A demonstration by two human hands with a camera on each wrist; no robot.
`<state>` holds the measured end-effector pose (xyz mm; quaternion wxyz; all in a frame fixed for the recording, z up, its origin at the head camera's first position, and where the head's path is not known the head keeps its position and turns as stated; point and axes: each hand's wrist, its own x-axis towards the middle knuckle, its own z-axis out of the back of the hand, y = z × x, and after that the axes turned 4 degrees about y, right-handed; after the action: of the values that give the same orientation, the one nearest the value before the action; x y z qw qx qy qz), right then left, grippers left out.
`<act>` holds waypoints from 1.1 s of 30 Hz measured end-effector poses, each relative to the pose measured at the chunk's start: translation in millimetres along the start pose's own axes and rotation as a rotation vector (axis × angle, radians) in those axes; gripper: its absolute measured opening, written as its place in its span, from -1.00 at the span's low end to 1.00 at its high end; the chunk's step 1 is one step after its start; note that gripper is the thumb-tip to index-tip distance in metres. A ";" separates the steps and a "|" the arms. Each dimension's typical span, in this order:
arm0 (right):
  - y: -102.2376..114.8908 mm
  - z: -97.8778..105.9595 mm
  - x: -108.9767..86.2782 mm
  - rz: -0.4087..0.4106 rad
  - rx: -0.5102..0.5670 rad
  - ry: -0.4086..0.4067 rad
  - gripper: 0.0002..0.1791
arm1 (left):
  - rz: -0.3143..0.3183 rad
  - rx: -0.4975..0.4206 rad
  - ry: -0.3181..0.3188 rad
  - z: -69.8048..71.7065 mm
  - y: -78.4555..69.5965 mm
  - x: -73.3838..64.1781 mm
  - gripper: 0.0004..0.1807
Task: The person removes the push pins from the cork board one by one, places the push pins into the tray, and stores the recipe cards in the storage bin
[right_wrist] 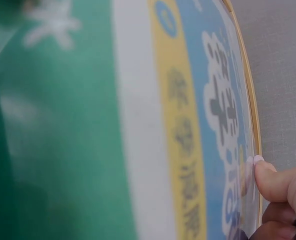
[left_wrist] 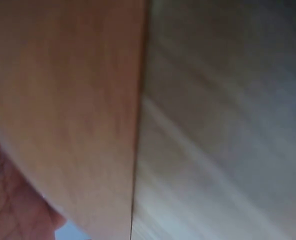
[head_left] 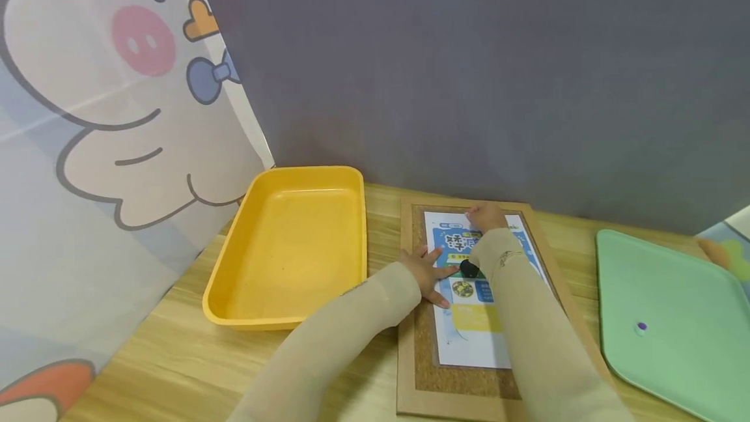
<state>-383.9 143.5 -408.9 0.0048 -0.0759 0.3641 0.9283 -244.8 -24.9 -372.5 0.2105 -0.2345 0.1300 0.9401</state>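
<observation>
A printed poster (head_left: 474, 350) in blue, white and yellow lies on a cork board (head_left: 426, 376) with a wooden frame (head_left: 406, 344). My left hand (head_left: 423, 272) rests on the poster's left side, fingers spread. Part of its palm (left_wrist: 13, 205) shows beside the frame's edge (left_wrist: 98, 125) in the left wrist view. At the poster's top, my right hand (head_left: 487, 217) has its fingers curled. Its thumb (right_wrist: 270, 180) presses the glossy poster surface (right_wrist: 218, 115) near the top edge of the frame. Whether a small thing sits under that thumb, I cannot tell.
Left of the board stands a yellow tray (head_left: 360, 246) with raised sides. To the right, a green tray (head_left: 680, 305) holds a small purple-topped pin (head_left: 641, 327). A dark grey panel (head_left: 469, 83) rises behind the table (head_left: 176, 350), and a cartoon-printed sheet (head_left: 70, 266) hangs at left.
</observation>
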 end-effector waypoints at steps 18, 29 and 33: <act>-19.3 7.1 11.0 -0.123 0.132 0.035 -0.68 | -0.015 -0.007 -0.039 2.8 -7.3 2.0 -0.12; -11.6 32.0 -12.7 0.029 0.178 0.104 -0.66 | -0.004 0.027 -0.019 -4.2 -6.1 6.1 -0.11; -16.3 33.4 -9.8 -0.019 0.151 0.150 -0.77 | 0.015 0.014 0.002 -6.5 -1.6 5.6 -0.11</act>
<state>-377.7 178.5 -394.3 -0.0078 -0.1481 0.4316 0.8898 -246.1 -23.9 -381.1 0.2050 -0.2331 0.1384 0.9405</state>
